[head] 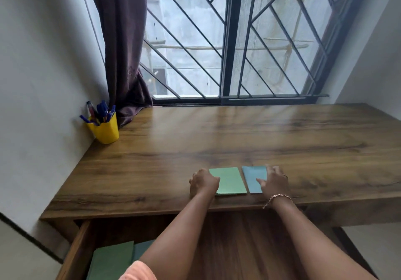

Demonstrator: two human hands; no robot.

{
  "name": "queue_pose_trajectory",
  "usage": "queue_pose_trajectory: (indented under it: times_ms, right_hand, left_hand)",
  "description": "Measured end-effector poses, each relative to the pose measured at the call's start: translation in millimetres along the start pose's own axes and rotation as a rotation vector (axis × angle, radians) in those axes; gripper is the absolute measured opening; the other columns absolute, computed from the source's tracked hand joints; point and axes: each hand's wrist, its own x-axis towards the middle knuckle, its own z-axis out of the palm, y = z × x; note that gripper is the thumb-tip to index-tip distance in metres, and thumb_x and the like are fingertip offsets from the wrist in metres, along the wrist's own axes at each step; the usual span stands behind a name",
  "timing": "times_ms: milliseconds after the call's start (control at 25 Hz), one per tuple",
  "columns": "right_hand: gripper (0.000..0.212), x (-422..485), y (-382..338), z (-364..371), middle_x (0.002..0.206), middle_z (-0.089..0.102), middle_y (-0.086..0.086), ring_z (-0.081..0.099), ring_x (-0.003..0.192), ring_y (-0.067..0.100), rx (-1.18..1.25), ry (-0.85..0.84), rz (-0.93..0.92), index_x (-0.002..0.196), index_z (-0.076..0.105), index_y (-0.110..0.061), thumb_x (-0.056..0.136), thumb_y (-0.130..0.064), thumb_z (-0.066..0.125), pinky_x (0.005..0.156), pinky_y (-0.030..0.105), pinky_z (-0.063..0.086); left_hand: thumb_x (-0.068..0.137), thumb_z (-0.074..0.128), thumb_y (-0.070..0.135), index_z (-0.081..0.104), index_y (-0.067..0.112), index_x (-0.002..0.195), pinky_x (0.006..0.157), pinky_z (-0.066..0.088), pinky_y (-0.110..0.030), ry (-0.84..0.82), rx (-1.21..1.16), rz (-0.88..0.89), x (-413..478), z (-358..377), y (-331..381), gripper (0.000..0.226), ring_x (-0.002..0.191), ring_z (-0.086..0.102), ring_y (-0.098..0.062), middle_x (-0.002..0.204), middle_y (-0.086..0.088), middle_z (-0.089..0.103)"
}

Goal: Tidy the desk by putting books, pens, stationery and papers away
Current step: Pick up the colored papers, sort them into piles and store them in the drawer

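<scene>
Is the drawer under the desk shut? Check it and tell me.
No: the drawer under the desk stands pulled out, with green sheets lying visible inside it.

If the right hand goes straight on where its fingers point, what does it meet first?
Probably nothing close: beyond the right hand and the blue paper lies bare desk, up to the window frame.

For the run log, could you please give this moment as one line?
left hand touches green paper | right hand rests on blue paper | drawer open, papers inside
</scene>
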Motion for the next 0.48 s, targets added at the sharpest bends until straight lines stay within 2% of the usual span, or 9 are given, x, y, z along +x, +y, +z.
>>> queue_pose_trajectory:
  times_ms: [160,280,400,480]
  right_hand:
    - [0.067,18,4,-4,0.137,0.039,0.015,0.04,0.127,0.031,-0.084,-0.122,0.198,0.133,0.041,-0.011,0.079,-0.041,0.068,0.103,0.034,0.035]
    - [0.076,27,1,-5,0.138,0.039,0.016,0.038,0.129,0.03,-0.093,-0.174,0.298,0.131,0.04,-0.01,0.072,-0.043,0.075,0.105,0.034,0.033]
    - [0.089,36,0,-7,0.136,0.044,0.017,0.04,0.129,0.03,-0.13,-0.233,0.367,0.131,0.036,-0.005,0.065,-0.046,0.079,0.104,0.035,0.035]
    - [0.09,38,-1,-8,0.136,0.047,0.014,0.042,0.128,0.029,-0.12,-0.261,0.379,0.131,0.04,-0.006,0.061,-0.046,0.082,0.102,0.034,0.037]
  left_hand:
    - [0.085,0.061,0.03,0.05,0.009,0.128,0.096,0.043,-0.034,0.047,0.066,-0.093,7,18,15,0.049,0.123,0.046,-0.028,0.133,-0.011,0.049]
    - [0.09,0.058,0.026,0.042,0.005,0.132,0.095,0.044,-0.033,0.11,0.168,-0.132,14,37,22,0.05,0.125,0.042,-0.026,0.136,-0.012,0.044]
    - [0.092,0.054,0.019,0.044,0.004,0.13,0.09,0.046,-0.034,0.137,0.188,-0.182,21,47,27,0.042,0.121,0.047,-0.026,0.133,-0.012,0.048]
    - [0.091,0.055,0.018,0.048,0.004,0.127,0.088,0.047,-0.033,0.125,0.167,-0.21,25,49,27,0.039,0.117,0.051,-0.027,0.129,-0.012,0.052]
